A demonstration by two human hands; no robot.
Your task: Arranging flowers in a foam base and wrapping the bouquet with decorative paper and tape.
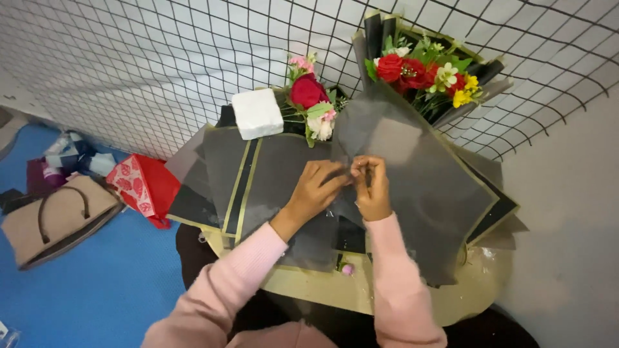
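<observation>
The fingertips of the left hand (pixel 317 188) and right hand (pixel 370 187) blur together over the grey wrapping sheet (pixel 412 167), so their grip cannot be told, while the sheets hide most of the round bench (pixel 471 290) and the lower edge cuts off both pink sleeves (pixel 400 283).

Head view: left hand (pixel 317 188) & right hand (pixel 371 187) pinch dark wrapping sheet (pixel 412 167) over counter (pixel 309 287); rose bouquet (pixel 425 71) behind, w/ white foam block (pixel 257 113) at left.

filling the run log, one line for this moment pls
left hand pinching grey wrapping sheet | right hand pinching same sheet | finished bouquet behind
</observation>
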